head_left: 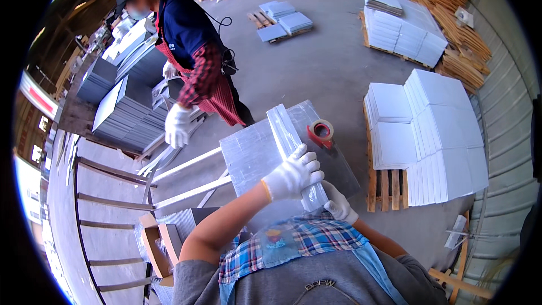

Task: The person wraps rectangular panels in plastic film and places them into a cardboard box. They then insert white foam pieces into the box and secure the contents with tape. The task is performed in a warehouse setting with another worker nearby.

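Note:
A long, narrow whitish bundle [285,130], wrapped in shiny clear plastic, lies aslant across a grey worktable [245,155]. My left hand [294,174], in a white glove, is closed over the bundle's near half, its fingers lying across the top. My right hand [340,203], also gloved, grips the near end from the right side, with some of its fingers hidden. A red tape dispenser [320,133] with a roll of tape rests on the table, right of the bundle and apart from both hands.
A co-worker [195,39] in a red apron stands at the left beside stacked grey panels [127,110]. A roller frame [116,200] runs along the left. White stacks [443,130] on a pallet [387,189] stand right. An open cardboard box [158,243] sits near left.

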A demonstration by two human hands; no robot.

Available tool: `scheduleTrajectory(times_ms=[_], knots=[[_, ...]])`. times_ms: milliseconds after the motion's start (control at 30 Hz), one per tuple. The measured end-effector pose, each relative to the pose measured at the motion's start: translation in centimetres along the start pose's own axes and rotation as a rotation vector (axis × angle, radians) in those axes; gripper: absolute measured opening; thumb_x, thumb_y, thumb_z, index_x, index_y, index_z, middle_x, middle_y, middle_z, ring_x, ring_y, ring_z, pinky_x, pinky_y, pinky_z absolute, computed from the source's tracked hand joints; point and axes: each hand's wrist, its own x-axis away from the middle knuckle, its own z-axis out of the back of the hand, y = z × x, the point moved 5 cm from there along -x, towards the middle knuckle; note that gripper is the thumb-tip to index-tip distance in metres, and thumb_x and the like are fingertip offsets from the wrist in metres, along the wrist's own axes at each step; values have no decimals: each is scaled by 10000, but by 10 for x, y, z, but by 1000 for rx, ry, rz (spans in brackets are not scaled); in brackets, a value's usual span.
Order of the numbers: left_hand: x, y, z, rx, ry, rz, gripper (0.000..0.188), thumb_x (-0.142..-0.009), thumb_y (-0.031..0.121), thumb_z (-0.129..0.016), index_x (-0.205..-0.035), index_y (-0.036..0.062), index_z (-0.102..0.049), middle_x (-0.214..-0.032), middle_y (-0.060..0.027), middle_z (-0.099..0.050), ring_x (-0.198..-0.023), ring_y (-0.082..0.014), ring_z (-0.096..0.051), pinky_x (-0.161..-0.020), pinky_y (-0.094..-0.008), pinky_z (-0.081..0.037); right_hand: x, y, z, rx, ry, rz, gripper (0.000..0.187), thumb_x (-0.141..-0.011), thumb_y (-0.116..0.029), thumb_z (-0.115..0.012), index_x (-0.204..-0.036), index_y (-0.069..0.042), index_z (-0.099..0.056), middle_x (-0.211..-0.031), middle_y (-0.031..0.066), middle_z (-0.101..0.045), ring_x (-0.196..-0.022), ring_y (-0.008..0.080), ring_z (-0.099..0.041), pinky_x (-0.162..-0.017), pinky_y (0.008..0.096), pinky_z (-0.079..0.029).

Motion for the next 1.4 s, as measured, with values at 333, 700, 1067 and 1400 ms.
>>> scheduleTrajectory(times_ms=[333,700,1067,1400], knots=[[5,-3,5,-63,-3,28,294,-729,184,-630,-1012,136,-563,-1015,-84,-562,-1111,-305,-551,-1046,-503,-395,-138,84,63,-76,-41,-318,462,-1055,-193,-499,-1484,-29,-444,-1446,91,-525,-1312,210,-508,-1108,331,-392],[2,-9,3,-39,-68,70,317,-729,212,-613,-1036,155,-555,-1098,-70,-551,-1214,-295,-516,-1094,-509,-366,-318,157,38,42,28,-470,625,-1051,-430,-351,-1423,53,-488,-1450,227,-516,-1385,348,-460,-1131,387,-354],[2,-15,0,-48,-106,104,312,-835,198,-569,-1144,156,-546,-1170,-63,-546,-1269,-266,-494,-1183,-502,-292,-317,165,51,219,240,-520,928,-959,-709,-311,-1277,114,-598,-1297,356,-592,-1322,471,-497,-1099,446,-364],[9,-15,-8,-59,-119,86,312,-833,198,-568,-1141,151,-548,-1162,-75,-546,-1253,-289,-495,-1171,-503,-303,-305,143,42,223,242,-501,917,-960,-704,-336,-1241,122,-617,-1232,347,-631,-1241,460,-567,-1042,454,-411]])
